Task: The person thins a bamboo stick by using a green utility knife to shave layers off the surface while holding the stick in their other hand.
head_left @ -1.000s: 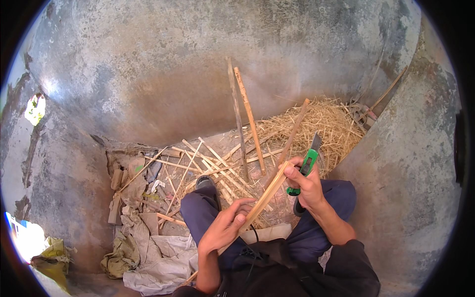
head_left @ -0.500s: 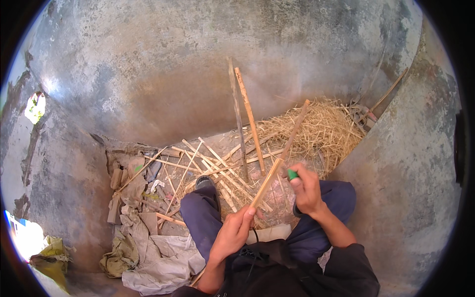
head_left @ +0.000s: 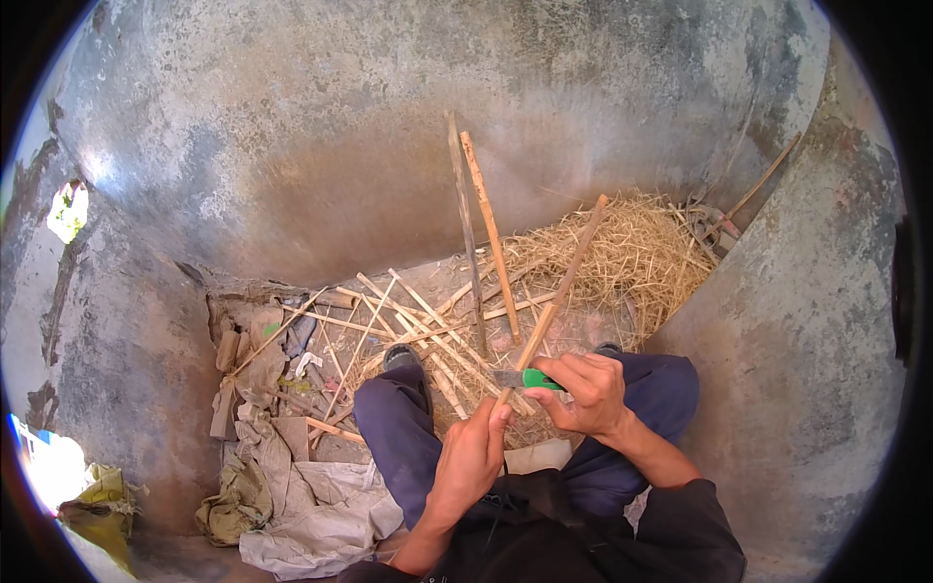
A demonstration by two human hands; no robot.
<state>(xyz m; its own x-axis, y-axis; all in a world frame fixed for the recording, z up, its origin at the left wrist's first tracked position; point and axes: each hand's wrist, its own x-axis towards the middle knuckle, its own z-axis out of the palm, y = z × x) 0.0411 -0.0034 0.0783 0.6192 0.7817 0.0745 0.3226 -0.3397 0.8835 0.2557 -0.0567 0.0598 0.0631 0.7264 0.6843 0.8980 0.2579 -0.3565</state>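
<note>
My left hand (head_left: 466,459) is closed around the lower end of a pale wooden stick (head_left: 536,339), which slants up and away to the right. My right hand (head_left: 587,396) grips a green-handled knife (head_left: 541,379). Its grey blade lies across the stick, just above my left fingers. A browner length of wood (head_left: 585,239) lines up with the stick's far end; I cannot tell whether they are one piece. The base of the stick is hidden in my left fist.
Two upright sticks (head_left: 493,233) lean on the far wall (head_left: 321,126). Straw (head_left: 632,248) is heaped at the back right. Loose thin sticks (head_left: 428,325) litter the floor between my legs and the wall. A crumpled pale sack (head_left: 321,515) lies at the left.
My right hand has come left and down, bringing the knife from beside the stick onto it. My left hand has shifted slightly down with the stick.
</note>
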